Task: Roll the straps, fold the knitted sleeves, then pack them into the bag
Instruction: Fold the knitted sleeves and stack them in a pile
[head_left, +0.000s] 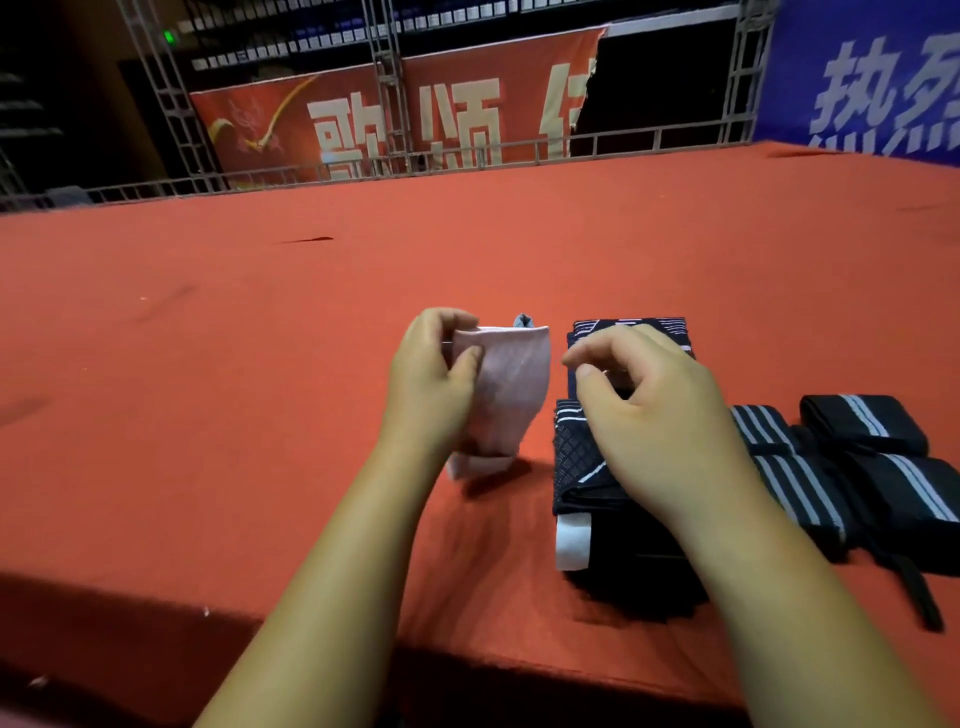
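My left hand (431, 379) pinches the top left edge of a small pale pink bag (511, 395) and holds it upright above the red cloth. My right hand (660, 410) hovers just right of the bag, fingers curled and apart, holding nothing. Under it lie folded dark knitted sleeves (579, 457) with white line patterns; another folded sleeve (628, 327) lies behind. A white tag (571, 540) sticks out at the front. To the right lie rolled black straps (865, 423) with grey-white stripes, and more striped straps (800, 478) beside them.
The red-covered table (311, 364) stretches far to the left and back. Its front edge (260, 613) runs close to me. A loose black strap end (922, 597) trails toward the front right. Metal railing (363, 166) and banners stand beyond the table.
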